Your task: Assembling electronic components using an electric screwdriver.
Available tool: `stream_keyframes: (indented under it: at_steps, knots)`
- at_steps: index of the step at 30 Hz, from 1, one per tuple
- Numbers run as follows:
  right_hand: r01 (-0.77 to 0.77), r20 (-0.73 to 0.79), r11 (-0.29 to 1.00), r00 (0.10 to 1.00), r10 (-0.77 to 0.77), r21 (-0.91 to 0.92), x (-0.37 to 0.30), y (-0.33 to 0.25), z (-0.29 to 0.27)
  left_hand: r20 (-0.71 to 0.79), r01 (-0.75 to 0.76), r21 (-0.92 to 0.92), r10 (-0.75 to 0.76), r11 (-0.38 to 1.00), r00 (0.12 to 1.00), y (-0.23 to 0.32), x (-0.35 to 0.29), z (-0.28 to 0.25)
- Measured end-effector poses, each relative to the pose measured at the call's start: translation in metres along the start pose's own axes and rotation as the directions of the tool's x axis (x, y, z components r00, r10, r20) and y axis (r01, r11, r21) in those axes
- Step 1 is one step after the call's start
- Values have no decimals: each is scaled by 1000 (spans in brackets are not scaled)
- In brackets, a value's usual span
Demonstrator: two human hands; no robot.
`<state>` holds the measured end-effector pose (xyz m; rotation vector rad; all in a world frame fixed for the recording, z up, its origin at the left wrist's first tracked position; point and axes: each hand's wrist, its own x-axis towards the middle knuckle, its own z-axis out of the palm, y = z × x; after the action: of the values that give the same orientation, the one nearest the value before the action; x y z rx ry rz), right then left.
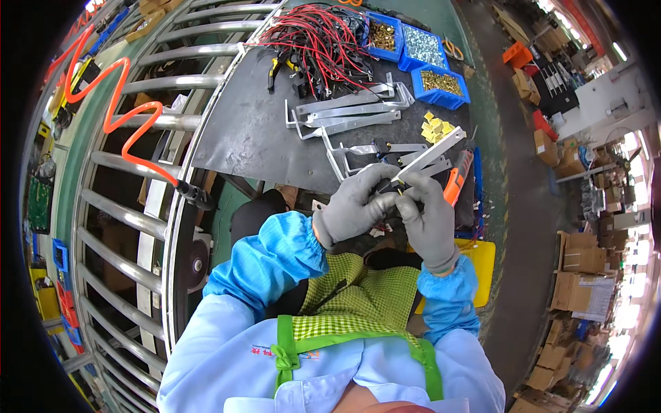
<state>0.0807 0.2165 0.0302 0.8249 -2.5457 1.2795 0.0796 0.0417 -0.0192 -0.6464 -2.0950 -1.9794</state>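
Note:
Both hands wear grey gloves and meet just over the table's near edge. My right hand (430, 224) is closed on the near end of a flat silver metal bracket (441, 148), which slants up and away to the right. Against that same end, my left hand (354, 205) pinches a small black part (399, 185), mostly hidden by the fingertips. Just beyond the hands lie more bent metal brackets (358, 113), some with black pieces on them. Small yellow square pads (435, 128) are heaped by the bracket's far end. Right of my right hand rests an orange-and-grey handheld tool (456, 182).
Red and black wires (320, 41) pile up at the back of the dark tabletop (237, 131). Blue bins (441, 88) of small metal fasteners stand back right. A metal roller conveyor (131, 213) runs along the left, with an orange coiled hose (127, 103) over it.

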Motion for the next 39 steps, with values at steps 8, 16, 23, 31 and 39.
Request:
stream_keyframes:
  at_steps: [8,16,23,31,39]
  knots:
    - [-93,-267,994,958,106,60,-5,-1,4,15,-182,49,182,982,983,-3,-5,-1]
    - [-99,-29,983,994,104,152,3,-9,-8,154,-47,-111,64,993,986,-1,-9,3]
    - [-286,144,901,957,252,326,9,8,-17,236,224,-397,-137,890,962,-4,-10,12]
    - [180,286,501,947,143,-847,17,137,-102,170,478,-543,-467,691,868,-1,5,-5]
    - [407,454,428,891,8,-807,18,173,-90,149,471,-607,-490,640,859,-11,0,4]
